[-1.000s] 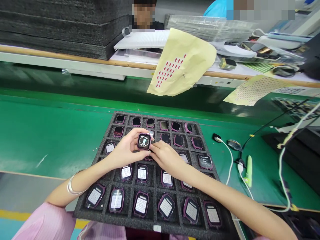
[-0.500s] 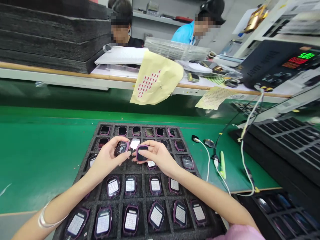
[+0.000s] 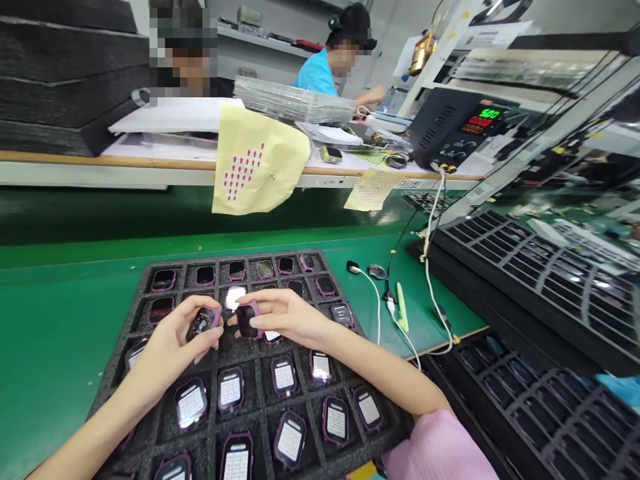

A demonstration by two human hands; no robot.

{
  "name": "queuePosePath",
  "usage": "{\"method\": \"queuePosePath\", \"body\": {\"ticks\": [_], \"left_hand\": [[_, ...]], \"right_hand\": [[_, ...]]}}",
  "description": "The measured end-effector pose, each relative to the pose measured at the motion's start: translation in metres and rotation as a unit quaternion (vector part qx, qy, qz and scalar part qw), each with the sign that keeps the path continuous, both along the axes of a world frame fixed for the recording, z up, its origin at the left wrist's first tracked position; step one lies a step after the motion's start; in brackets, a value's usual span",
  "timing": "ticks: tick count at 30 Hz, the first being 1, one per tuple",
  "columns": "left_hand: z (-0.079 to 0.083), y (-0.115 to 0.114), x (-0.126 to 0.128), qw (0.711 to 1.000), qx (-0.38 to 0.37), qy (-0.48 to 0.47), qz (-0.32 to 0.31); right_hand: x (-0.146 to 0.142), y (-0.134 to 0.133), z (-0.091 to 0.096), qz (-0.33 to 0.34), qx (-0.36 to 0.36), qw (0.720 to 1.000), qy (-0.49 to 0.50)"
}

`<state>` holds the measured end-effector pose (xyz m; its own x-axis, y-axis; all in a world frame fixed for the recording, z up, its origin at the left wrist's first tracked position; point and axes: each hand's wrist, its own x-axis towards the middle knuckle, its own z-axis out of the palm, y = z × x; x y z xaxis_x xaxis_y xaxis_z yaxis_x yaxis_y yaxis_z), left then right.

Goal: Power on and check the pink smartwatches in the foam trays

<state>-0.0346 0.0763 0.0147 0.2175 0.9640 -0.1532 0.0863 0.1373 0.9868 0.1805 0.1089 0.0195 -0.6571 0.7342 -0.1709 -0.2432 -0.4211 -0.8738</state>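
My left hand (image 3: 187, 330) is closed around a purple-framed smartwatch (image 3: 202, 324), its face lit with a dark dial. Close beside it, my right hand (image 3: 285, 316) grips a second purple-framed watch (image 3: 247, 321) whose screen is dark. Both watches are held above a black foam tray (image 3: 207, 357) divided into square compartments. Many compartments hold similar watches; those nearer me, such as one watch (image 3: 231, 389), show white lit screens. Along the far rows the screens are mostly dark, as on one watch (image 3: 205, 275). Parts of the tray are hidden under my hands and forearms.
White cables (image 3: 377, 307) and a light-green pen-like tool (image 3: 402, 308) lie right of the tray. More foam trays (image 3: 545, 287) stand at the right. A power supply (image 3: 457, 127) and yellow sheets (image 3: 260, 160) are on the shelf. Two people sit beyond it.
The view has swung right, so the bench and tray appear further left. Both watches stay in my hands; the right one is turned more on edge.
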Motion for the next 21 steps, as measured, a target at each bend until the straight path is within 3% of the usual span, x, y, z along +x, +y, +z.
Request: {"method": "queuePosePath", "body": {"ticks": [8,15,21], "left_hand": [[0.002,0.0044,0.0036,0.999,0.027,-0.013,-0.03],[0.0037,0.0039,0.0024,0.997,0.065,0.028,-0.033],[0.0057,0.0015,-0.001,0.988,0.115,0.084,-0.066]], "right_hand": [[0.0066,0.0032,0.0047,0.018,0.03,0.998,-0.043],[0.0045,0.0026,0.0083,0.038,0.019,0.998,-0.038],[0.0045,0.0021,0.0062,0.015,0.017,0.998,-0.054]]}}
